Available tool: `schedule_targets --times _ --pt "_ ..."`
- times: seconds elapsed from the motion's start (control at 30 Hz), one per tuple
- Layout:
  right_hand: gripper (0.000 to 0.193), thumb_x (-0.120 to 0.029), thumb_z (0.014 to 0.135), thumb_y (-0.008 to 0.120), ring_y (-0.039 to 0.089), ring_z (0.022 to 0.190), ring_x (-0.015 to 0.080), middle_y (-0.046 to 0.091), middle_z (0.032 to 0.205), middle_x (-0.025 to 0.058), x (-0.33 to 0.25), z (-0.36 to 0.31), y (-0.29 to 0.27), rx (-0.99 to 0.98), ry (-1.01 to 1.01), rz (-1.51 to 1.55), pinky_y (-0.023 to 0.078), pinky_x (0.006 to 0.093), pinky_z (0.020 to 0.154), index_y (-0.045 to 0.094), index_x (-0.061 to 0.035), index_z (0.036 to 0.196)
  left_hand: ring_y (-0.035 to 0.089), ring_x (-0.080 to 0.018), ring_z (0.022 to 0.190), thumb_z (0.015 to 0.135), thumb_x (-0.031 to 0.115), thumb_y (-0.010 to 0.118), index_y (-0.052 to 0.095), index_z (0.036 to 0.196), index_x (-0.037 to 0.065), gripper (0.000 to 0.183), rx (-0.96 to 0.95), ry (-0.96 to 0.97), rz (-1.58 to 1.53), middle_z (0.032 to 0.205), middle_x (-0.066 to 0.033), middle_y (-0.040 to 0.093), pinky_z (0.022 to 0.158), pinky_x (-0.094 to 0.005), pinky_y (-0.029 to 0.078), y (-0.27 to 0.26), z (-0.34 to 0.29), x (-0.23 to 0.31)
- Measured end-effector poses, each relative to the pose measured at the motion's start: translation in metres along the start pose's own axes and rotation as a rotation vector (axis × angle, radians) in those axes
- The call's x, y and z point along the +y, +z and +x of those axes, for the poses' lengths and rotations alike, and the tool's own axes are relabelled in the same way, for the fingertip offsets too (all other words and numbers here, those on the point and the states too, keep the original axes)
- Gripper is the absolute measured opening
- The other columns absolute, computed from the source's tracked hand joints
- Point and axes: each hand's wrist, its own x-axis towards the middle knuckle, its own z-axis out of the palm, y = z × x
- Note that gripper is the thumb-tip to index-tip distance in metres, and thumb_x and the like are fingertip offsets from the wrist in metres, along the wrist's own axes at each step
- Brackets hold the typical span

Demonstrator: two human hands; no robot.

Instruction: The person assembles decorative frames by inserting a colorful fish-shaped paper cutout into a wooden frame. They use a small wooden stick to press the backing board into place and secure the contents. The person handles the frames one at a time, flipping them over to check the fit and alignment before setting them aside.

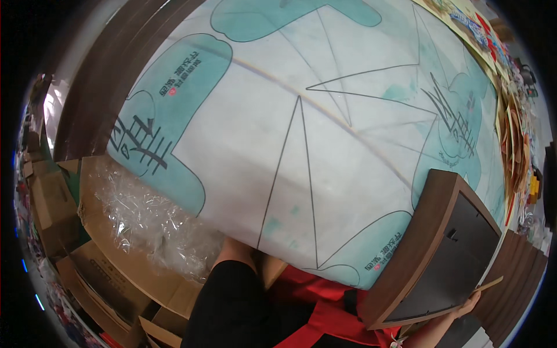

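My right hand [469,304] is closed on the lower right edge of a brown picture frame [419,249]. The frame is tilted, and its black backing board [449,261] with a small dark tab faces up. Near those fingers a thin wooden strip [490,283] sticks out. A large white sheet [243,145] printed with teal shapes, black lines and writing fills the middle, and the frame overlaps its lower right corner. My left arm [229,301], in a black sleeve, reaches beneath the sheet's near edge, which hides the hand.
Crumpled clear plastic wrap [156,226] lies in an open cardboard box [93,214] at the left. More cardboard boxes [52,200] stand beyond it. Dark brown boards [93,81] run along the far left. Stacked papers [510,133] and brown ridged pieces [519,284] are at the right.
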Motion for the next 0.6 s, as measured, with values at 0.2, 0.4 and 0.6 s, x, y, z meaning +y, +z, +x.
schedule_targets --times 0.2,0.4,0.6 --pt "0.032 -0.026 0.095 0.045 0.059 0.088 0.0232 0.057 0.100 0.0123 0.001 -0.020 0.028 0.203 -0.381 -0.755 0.050 0.0334 0.076 0.054 0.0010 0.110 0.051 -0.0381 0.108 0.086 0.028 0.055 0.043 0.128 0.005 0.049 -0.021 0.028 0.055 0.119 -0.0251 0.051 0.093 -0.0433 0.041 -0.015 -0.010 0.006" --pt "0.033 -0.008 0.085 0.057 0.061 0.093 0.0287 0.059 0.108 0.0190 -0.001 -0.018 0.051 0.281 -0.698 -1.334 0.050 0.0333 0.079 0.056 0.0077 0.114 0.052 -0.0386 0.106 0.088 0.027 0.053 0.045 0.126 0.004 0.045 -0.076 0.090 0.097 0.116 -0.0258 0.053 0.092 -0.0439 0.042 -0.028 -0.067 0.020" --pt "0.028 -0.006 0.088 0.052 0.060 0.092 0.0251 0.059 0.105 0.0160 -0.001 -0.019 0.074 0.289 -0.653 -1.174 0.051 0.0313 0.078 0.056 0.0091 0.111 0.054 -0.0391 0.103 0.090 0.025 0.051 0.047 0.124 0.003 0.041 -0.169 0.312 0.236 0.113 -0.0265 0.054 0.090 -0.0445 0.043 -0.064 -0.201 0.034"
